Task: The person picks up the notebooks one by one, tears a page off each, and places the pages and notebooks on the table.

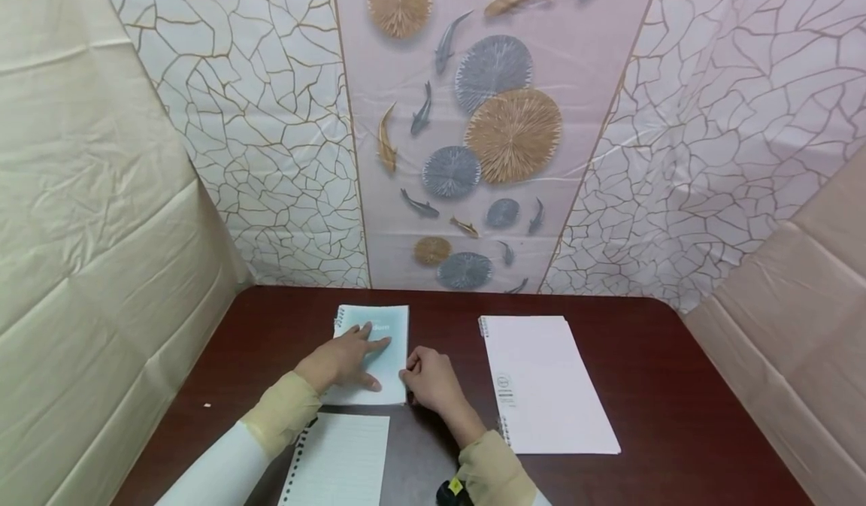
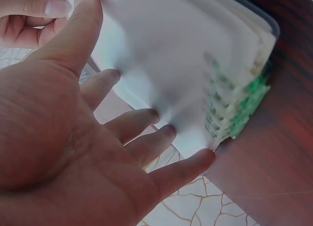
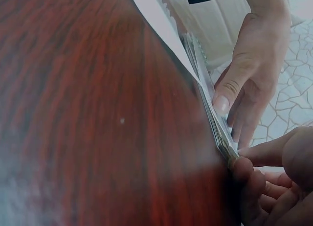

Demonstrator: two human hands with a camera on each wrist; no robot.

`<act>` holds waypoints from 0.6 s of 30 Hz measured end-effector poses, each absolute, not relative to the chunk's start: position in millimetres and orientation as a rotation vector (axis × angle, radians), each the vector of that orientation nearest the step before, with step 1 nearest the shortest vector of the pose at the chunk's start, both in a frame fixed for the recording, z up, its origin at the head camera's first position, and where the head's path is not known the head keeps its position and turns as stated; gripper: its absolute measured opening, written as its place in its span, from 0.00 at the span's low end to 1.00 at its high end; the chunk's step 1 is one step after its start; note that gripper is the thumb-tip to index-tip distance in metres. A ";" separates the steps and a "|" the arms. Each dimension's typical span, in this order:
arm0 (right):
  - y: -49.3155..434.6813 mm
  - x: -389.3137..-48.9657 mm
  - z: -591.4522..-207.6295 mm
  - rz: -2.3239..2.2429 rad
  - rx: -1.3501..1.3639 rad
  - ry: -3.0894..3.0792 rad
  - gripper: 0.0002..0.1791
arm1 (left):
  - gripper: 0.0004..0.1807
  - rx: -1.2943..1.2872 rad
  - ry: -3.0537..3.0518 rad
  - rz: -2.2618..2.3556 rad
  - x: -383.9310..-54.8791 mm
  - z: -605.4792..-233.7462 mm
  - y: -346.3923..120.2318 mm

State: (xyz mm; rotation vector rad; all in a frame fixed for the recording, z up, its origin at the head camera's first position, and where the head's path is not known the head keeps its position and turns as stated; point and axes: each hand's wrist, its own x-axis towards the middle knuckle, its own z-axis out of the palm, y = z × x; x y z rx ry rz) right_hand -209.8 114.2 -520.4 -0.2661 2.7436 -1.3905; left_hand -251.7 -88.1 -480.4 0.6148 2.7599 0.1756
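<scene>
A light blue spiral notebook (image 1: pixel 395 367) with pale lettering lies near the far side of the table, its coil on the left. My left hand (image 1: pixel 345 357) rests on the cover with fingers spread, which the left wrist view shows touching the cover beside the spiral coil (image 2: pixel 230 103). At the notebook's right edge, my right hand (image 1: pixel 433 380) pinches the lower corner between thumb and curled fingers. Edge-on in the right wrist view, the notebook's stacked pages (image 3: pixel 215 123) run into that pinch.
A lined sheet (image 1: pixel 341 461) with punched holes lies just in front of the notebook. To the right is a larger white spiral pad (image 1: pixel 548 386). The dark red table (image 1: pixel 676 401) ends at a patterned curtain (image 1: pixel 284 115). A small white scrap (image 1: pixel 207 405) lies at left.
</scene>
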 end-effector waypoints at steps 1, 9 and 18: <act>114.6 -209.8 -519.7 -1.352 -0.268 2.772 0.06 | 0.49 0.613 2.759 0.174 -251.8 -480.0 -87.7; 118.3 -207.5 -515.5 -1.013 -0.362 2.962 0.11 | 0.48 0.579 2.721 0.198 -250.1 -477.4 -85.3; 116.5 -201.2 -509.0 -0.872 -0.420 3.019 0.13 | 0.49 0.594 2.654 0.282 -249.1 -472.5 -85.2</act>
